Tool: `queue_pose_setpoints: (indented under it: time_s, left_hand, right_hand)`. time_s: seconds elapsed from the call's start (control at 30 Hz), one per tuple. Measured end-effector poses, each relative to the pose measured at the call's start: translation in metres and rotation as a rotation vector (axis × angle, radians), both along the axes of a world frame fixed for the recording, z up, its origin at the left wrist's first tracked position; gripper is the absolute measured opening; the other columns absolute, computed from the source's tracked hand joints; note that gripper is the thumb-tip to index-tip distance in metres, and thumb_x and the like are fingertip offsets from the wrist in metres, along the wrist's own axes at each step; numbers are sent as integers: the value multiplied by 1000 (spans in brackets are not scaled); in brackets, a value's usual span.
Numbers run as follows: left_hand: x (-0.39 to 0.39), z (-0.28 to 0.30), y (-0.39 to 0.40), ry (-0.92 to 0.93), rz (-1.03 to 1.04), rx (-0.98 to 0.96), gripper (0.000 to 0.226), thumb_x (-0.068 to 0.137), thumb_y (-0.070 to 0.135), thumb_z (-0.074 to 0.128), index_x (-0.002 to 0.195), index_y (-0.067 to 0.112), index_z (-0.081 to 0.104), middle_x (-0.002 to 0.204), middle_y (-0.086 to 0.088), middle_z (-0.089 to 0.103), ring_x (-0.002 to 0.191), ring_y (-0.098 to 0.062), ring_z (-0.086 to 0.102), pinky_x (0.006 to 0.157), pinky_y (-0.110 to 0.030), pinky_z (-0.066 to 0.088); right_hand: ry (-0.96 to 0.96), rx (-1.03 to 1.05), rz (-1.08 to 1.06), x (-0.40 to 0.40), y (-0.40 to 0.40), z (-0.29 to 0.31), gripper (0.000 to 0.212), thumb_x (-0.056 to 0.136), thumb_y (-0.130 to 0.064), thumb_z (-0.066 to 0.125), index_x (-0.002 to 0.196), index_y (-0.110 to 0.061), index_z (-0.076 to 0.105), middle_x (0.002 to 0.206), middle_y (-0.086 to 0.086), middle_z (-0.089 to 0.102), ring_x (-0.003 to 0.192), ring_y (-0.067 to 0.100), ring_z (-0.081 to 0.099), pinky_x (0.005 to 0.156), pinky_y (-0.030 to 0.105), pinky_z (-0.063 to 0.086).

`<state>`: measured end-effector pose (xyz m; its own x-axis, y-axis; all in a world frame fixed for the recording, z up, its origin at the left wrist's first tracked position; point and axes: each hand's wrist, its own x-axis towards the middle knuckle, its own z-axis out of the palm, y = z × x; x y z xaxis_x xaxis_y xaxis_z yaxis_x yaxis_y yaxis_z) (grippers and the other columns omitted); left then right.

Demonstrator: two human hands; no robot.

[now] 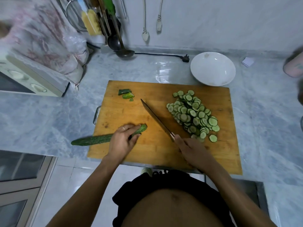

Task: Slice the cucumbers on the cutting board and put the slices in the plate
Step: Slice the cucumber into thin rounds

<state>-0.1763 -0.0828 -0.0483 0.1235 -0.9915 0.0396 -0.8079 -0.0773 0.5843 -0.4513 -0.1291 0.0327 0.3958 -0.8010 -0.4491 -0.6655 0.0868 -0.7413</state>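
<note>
Gripping cucumber (98,139), right hand (193,150) seemingly holding knife (157,120)

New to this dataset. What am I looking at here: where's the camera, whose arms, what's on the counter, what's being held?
There is no robot. One wide-angle camera sits on a person's head and looks down, so the two arms at the bottom are that person's own. On the counter lies a wooden cutting board. The left hand grips a whole cucumber that sticks out past the board's left edge. The right hand holds a knife, its blade pointing away over the board. To the right of the blade is a pile of cucumber slices; a few cut end pieces lie near the far left corner. A white plate sits behind the board, with no slices in it.
</note>
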Motion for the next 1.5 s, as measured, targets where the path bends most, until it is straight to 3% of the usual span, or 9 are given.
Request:
queue_pose_setpoints:
  time_s: [0.13, 0.3, 0.47, 0.67, 0.8, 0.93, 1.1, 1.23, 1.5]
  left_hand:
    - [-14, -8, -4, -100, -55, -148, 30, 93, 21, 63, 122, 24, 70, 114, -2, 67, 98, -27, 63, 76, -36, 54]
    - [-26, -14, -5, -104, -3, -177, 28, 90, 16, 68, 118, 19, 72, 116, -4, 68, 102, -26, 64, 77, -38, 56]
    - [-40, -4, -18, 12, 15, -228, 24, 84, 9, 76, 106, 19, 77, 109, 0, 72, 98, -14, 60, 76, -25, 49]
    - [-59, -8, -24, -52, 11, -234, 27, 83, 5, 73, 105, 20, 76, 112, 2, 71, 96, -22, 64, 65, -27, 51]
    - [-70, -5, -30, -41, 62, -201, 30, 78, -1, 72, 103, 15, 77, 117, -1, 72, 94, -27, 67, 69, -29, 53]
    - [-80, -6, -28, -55, 127, -189, 22, 84, 10, 67, 102, 12, 79, 116, -4, 73, 97, -26, 70, 77, -29, 55]
    - [-88, 0, -28, -129, 164, -164, 23, 86, 21, 60, 98, 17, 79, 114, 0, 74, 85, -27, 70, 61, -24, 45]
    - [-93, 2, -29, -126, 204, -170, 21, 84, 18, 60, 92, 15, 79, 107, -4, 75, 74, -32, 69, 58, -24, 41]
    - [-84, -19, -32, 30, 198, -195, 30, 89, 25, 57, 102, 9, 79, 117, -8, 72, 99, -24, 71, 79, -38, 59]
  right_hand:
    - [40, 61, -31, 5, 1, 5, 55, 103, -50, 33, 66, -13, 51, 55, -5, 50, 43, -3, 46, 48, 17, 32]
    - [32, 244, -176, 10, 0, 14, 54, 104, -52, 36, 68, -17, 55, 58, -2, 53, 47, 10, 49, 44, 19, 37]
    - [91, 147, -155, 25, 6, 12, 64, 98, -66, 32, 68, -14, 55, 52, 0, 51, 45, 14, 47, 49, 25, 35]
    - [162, -38, -50, 16, 17, 10, 61, 102, -56, 33, 53, -21, 41, 51, -4, 42, 51, 12, 43, 51, 29, 26]
    - [155, -169, 75, 0, 19, 11, 60, 102, -55, 32, 59, -16, 49, 60, 2, 56, 63, 20, 54, 61, 31, 32]
    - [140, -123, 101, -5, 16, 10, 63, 103, -55, 27, 75, -9, 59, 79, 15, 65, 86, 31, 64, 73, 34, 44]
    - [88, -3, 148, -9, 9, 10, 64, 104, -54, 26, 61, -13, 50, 62, 4, 51, 72, 27, 57, 67, 32, 39]
    - [97, 2, 161, -4, 7, 6, 65, 104, -57, 23, 65, -12, 50, 81, 16, 61, 89, 33, 60, 72, 33, 39]
    - [109, 70, 149, 2, -1, 5, 65, 102, -61, 18, 72, -13, 49, 85, 10, 52, 81, 26, 50, 70, 32, 33]
